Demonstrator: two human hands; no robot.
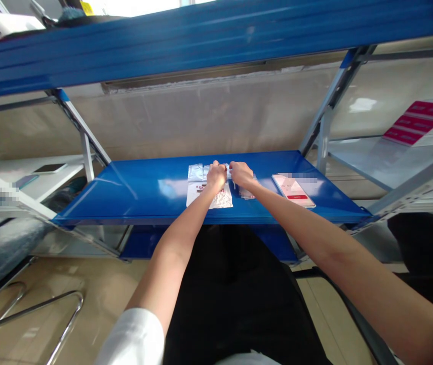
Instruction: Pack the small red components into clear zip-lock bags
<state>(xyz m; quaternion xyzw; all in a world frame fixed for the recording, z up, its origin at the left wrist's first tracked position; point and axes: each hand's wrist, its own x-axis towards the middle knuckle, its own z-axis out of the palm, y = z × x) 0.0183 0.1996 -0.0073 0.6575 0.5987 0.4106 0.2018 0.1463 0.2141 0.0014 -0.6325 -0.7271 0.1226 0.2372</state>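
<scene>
White sleeve foremost; printed white sheet on blue surface.
Dark-red markings partly hidden by left hand; right hand just beside, over clear packet; both curled, grip indiscernible.

Boxes rest on a white shelf at right, a flat device left.

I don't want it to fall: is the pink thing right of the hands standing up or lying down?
Lying down: the pink thing rests on the blue shelf, its broad face up.
</scene>
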